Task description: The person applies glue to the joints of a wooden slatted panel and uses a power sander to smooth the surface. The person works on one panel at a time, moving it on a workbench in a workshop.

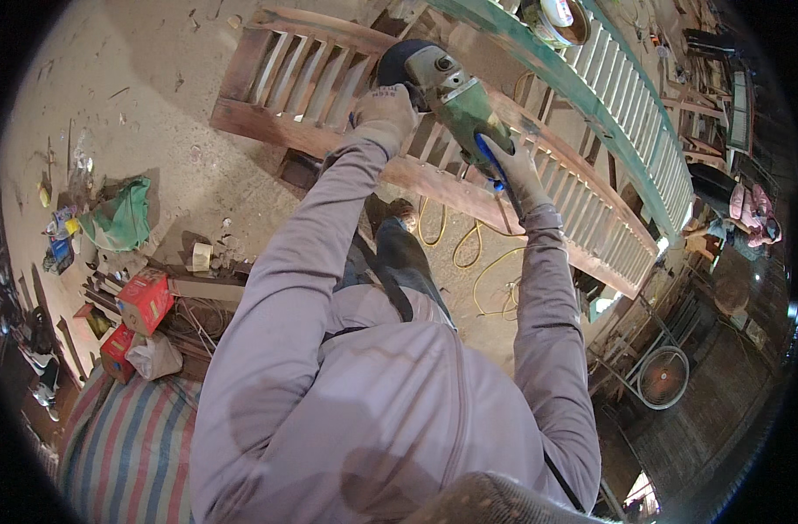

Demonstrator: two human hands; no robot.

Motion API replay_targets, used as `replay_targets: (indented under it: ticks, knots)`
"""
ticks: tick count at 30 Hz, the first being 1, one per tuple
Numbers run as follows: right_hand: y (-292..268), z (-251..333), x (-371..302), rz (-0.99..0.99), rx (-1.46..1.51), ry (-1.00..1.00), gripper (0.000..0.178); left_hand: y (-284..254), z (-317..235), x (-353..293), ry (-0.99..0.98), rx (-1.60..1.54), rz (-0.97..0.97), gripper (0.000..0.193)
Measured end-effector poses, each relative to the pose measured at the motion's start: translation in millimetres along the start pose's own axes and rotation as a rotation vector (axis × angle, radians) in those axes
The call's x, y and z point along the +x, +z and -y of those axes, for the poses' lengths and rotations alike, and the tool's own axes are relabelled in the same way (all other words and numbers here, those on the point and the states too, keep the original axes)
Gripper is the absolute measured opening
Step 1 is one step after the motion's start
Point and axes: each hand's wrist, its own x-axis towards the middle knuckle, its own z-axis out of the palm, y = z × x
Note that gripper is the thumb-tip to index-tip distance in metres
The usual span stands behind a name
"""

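Note:
An angle grinder [469,109] with a green body and a dark round guard or disc lies over a reddish-brown louvred wooden shutter [399,175]. Gloved in pale cloth, my left hand [386,108] closes near the front of the tool, beside its head. My right hand [517,170], in a similar glove with blue on it, wraps round the rear of the body. The disc's contact with the wood is hidden from view. Bare reddish wood shows along the shutter's frame, with narrow slats on both sides of the grinder.
Beyond stands a green louvred shutter [582,96] with a bucket [560,22] on it. A yellow cord [477,249] loops over the floor below. Red boxes [145,299] and a green cloth [119,216] lie left; a round fan [663,377] and another person [748,214] are right.

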Motion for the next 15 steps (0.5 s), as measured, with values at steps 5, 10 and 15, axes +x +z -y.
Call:
replay_targets:
  ticks: [5, 10, 15]
  knots:
    - [-8.6, -17.4, 12.8, -0.028, 0.123, 0.037, 0.064, 8.6, -20.1, 23.4, 0.132, 0.045, -0.093, 0.032]
    - [-27.5, -71.5, -13.3, -0.094, 0.181, 0.224, 0.063, 30.9, -65.8, 18.6, 0.233, 0.057, 0.007, 0.023]
    - [-14.4, -80.3, -26.8, -0.143, 0.262, 0.246, 0.061, 28.1, -73.0, 21.0, 0.259, 0.130, 0.008, 0.020]
